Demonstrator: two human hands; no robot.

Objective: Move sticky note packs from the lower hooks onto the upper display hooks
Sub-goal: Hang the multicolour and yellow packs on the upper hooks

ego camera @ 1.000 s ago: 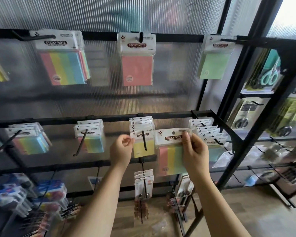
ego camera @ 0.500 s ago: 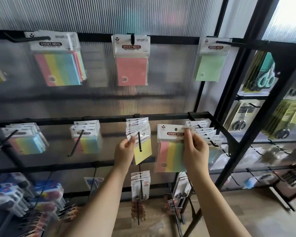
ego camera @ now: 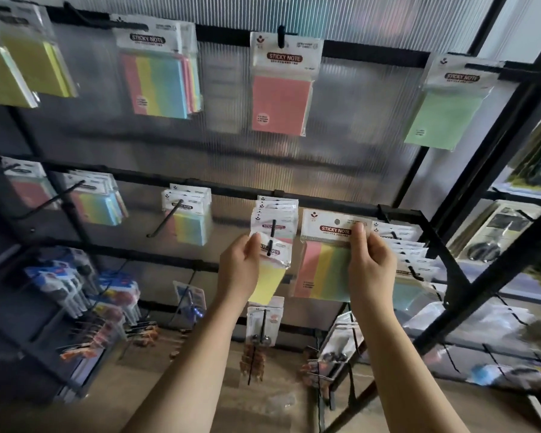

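My right hand (ego camera: 370, 264) pinches the white header of a striped pink, yellow and green sticky note pack (ego camera: 324, 270), held free of any hook in front of the lower rail. My left hand (ego camera: 239, 270) pinches the front yellow pack (ego camera: 267, 281), tilted, near the tip of the middle lower hook (ego camera: 272, 237), where several more packs hang behind it. On the upper rail hang a striped pack (ego camera: 156, 82), a pink pack (ego camera: 280, 101) on its hook (ego camera: 281, 37) and a green pack (ego camera: 442, 117).
More striped packs hang on lower hooks at the left (ego camera: 189, 221) and a row of packs at the right (ego camera: 409, 257). Yellow packs (ego camera: 19, 67) hang at the upper left. A black rack frame (ego camera: 487, 276) with scissors packs (ego camera: 497, 232) stands to the right. Pens (ego camera: 69, 289) hang below left.
The view has swung to the right and down. My left hand has drawn the yellow pack toward the hook's tip and tilted it. My right hand keeps the striped pack at about the same place.
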